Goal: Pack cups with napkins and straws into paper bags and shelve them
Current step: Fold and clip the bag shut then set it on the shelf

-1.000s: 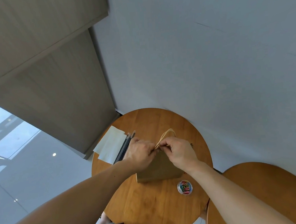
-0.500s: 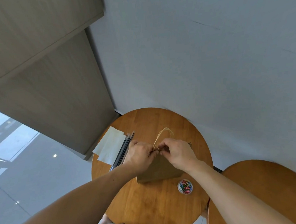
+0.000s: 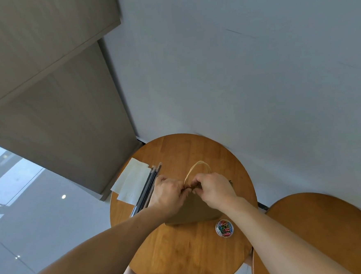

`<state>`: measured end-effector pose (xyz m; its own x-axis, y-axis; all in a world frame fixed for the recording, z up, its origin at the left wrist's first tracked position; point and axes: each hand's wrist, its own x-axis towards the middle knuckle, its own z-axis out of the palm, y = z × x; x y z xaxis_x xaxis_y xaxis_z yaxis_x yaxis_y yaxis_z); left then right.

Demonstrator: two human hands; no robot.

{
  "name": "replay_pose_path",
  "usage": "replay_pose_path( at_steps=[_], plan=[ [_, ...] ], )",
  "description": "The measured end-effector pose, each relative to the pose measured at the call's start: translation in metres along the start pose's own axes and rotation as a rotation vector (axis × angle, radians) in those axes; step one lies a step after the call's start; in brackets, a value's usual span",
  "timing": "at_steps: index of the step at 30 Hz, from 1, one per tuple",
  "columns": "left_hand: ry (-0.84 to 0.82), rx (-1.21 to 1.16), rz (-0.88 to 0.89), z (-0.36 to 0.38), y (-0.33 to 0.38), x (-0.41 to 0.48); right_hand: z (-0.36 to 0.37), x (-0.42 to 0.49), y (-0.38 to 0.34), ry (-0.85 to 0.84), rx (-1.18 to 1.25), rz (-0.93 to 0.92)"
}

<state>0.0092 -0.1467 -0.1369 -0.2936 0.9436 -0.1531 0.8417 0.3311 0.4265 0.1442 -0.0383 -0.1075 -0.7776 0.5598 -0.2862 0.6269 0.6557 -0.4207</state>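
- Seemingly late packing: left hand [image 3: 168,194] and right hand [image 3: 216,191] pinch paper bag [image 3: 193,210] mouth together, table [image 3: 184,260] centre.
- Spare napkins [image 3: 131,183], straws [image 3: 148,188] at left edge; shelving not done.

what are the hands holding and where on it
The left hand and right hand both pinch the paper bag at its top edge, at the base of its handles.
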Motion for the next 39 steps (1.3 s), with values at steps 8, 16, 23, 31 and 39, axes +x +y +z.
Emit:
replay_pose_path(
  at_steps=[8,16,23,31,39],
  plan=[
    [-0.024,-0.108,-0.066,-0.035,-0.011,-0.011,-0.004,-0.045,0.02,0.515,0.235,-0.218],
    [-0.259,-0.364,-0.337,-0.02,-0.041,-0.027,0.012,-0.065,0.065,0.134,0.381,0.274],
    [-0.257,-0.399,-0.393,-0.025,-0.04,-0.036,0.017,-0.06,0.057,0.174,0.564,0.368],
    [-0.013,-0.53,-0.309,-0.114,-0.021,-0.056,-0.048,-0.044,0.002,0.489,0.699,0.244],
    [0.34,-0.695,-0.143,-0.274,-0.019,-0.064,-0.177,-0.009,-0.117,0.864,0.754,-0.026]
  ],
)
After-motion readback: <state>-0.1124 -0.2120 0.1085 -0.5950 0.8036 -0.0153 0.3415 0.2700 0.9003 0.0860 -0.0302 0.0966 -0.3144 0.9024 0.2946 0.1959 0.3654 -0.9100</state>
